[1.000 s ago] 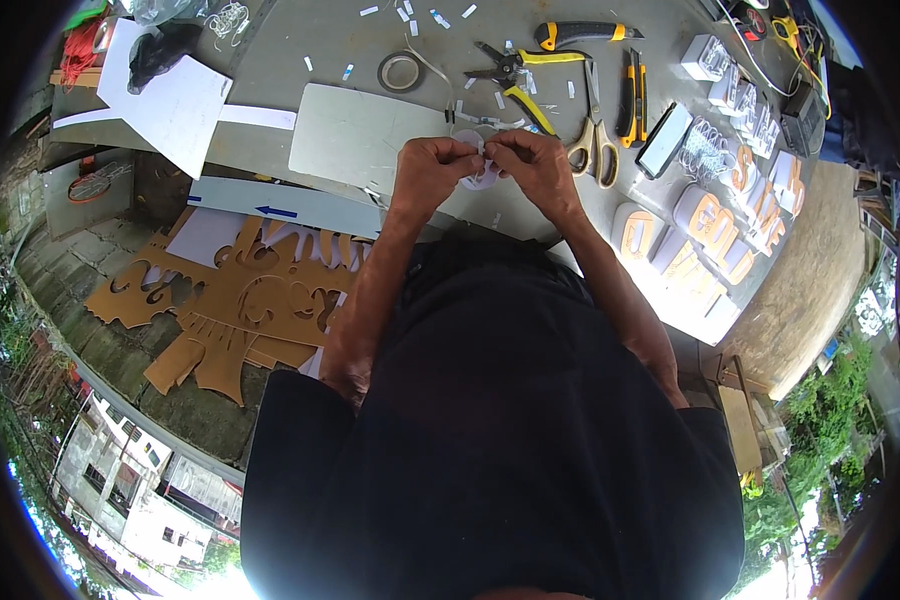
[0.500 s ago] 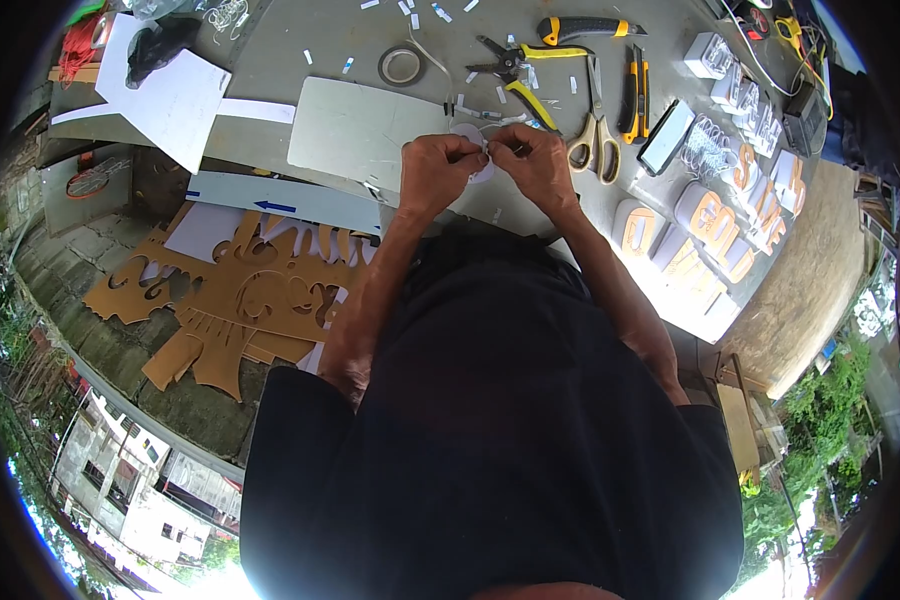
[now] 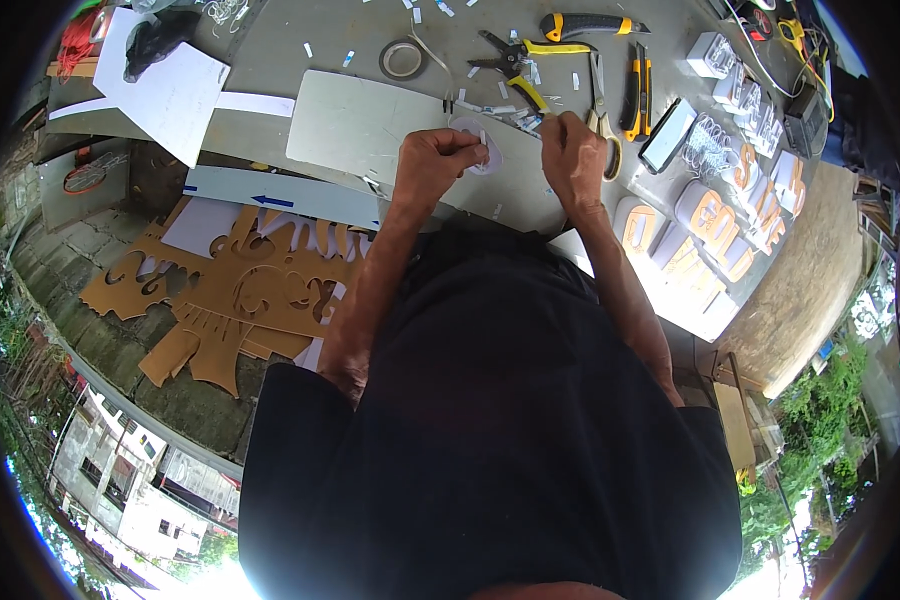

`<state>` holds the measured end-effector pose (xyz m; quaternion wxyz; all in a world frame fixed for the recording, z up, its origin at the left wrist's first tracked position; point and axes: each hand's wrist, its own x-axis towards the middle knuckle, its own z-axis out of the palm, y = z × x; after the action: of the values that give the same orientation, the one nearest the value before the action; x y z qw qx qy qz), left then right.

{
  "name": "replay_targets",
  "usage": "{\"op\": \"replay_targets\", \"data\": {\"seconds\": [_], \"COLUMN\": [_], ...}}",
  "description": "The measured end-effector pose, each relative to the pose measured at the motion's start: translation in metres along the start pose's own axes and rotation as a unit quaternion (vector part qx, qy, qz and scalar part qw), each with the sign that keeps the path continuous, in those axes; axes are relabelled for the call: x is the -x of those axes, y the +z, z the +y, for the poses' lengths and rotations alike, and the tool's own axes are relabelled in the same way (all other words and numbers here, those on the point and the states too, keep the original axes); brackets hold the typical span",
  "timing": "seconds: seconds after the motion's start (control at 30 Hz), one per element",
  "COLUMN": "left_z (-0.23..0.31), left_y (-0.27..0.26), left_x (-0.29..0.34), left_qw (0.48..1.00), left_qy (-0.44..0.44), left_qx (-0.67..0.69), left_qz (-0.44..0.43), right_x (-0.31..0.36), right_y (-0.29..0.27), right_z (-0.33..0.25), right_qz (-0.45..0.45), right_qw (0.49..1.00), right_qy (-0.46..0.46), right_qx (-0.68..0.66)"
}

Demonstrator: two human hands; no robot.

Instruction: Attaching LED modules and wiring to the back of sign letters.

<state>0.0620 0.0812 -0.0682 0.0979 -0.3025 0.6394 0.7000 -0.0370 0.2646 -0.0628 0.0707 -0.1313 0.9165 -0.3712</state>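
Observation:
My left hand (image 3: 437, 168) is closed in a pinch at the rounded white piece (image 3: 492, 160), its fingertips on a small pale bit at the piece's middle. My right hand (image 3: 574, 165) is apart from it, fingers pressed together, near the yellow handle of the wire strippers (image 3: 513, 68). Whatever its fingertips hold, if anything, is too small to make out. The scissors (image 3: 597, 100) lie beside my right hand, which partly hides their handles. A pale flat board (image 3: 350, 125) lies beneath the white piece and to the left of my left hand.
A tape roll (image 3: 402, 59), small white strips, and two yellow-black utility knives (image 3: 636, 95) lie on the grey table. Farther right are a phone (image 3: 667, 136), coiled wire (image 3: 708, 145) and cut-out letters (image 3: 710, 215). Brown cut sheets (image 3: 220, 285) lie low at left.
My right hand has moved right, away from my left hand and the white piece, to beside the scissors. The left hand stays at the piece, which now shows more fully.

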Motion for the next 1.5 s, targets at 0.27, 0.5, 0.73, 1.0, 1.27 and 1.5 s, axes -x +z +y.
{"op": "replay_targets", "data": {"seconds": [0.27,0.5,0.73,1.0,1.27,1.5], "left_z": [0.003,0.005,-0.002,-0.010,0.000,-0.001], "left_y": [0.017,0.023,0.006,-0.011,0.002,-0.005], "left_x": [0.005,0.005,0.002,-0.010,0.009,-0.010], "left_qw": [0.997,0.996,0.902,0.849,0.845,0.799], "left_qy": [0.010,0.026,0.285,0.382,0.347,0.443], "left_qx": [-0.011,-0.030,-0.285,-0.357,-0.382,-0.406], "left_qz": [0.070,0.085,0.158,0.072,0.141,0.024], "right_x": [0.032,0.039,0.038,0.040,0.037,0.039], "right_y": [0.001,0.028,0.024,0.025,0.027,0.029], "right_z": [-0.014,-0.011,-0.012,-0.002,0.007,0.005], "right_qz": [-0.114,-0.089,-0.111,-0.084,-0.067,-0.071], "right_qw": [0.981,0.984,0.961,0.965,0.989,0.989], "right_qy": [-0.027,0.000,0.132,0.101,-0.113,-0.121], "right_qx": [-0.155,-0.155,-0.217,-0.229,-0.067,-0.051]}}
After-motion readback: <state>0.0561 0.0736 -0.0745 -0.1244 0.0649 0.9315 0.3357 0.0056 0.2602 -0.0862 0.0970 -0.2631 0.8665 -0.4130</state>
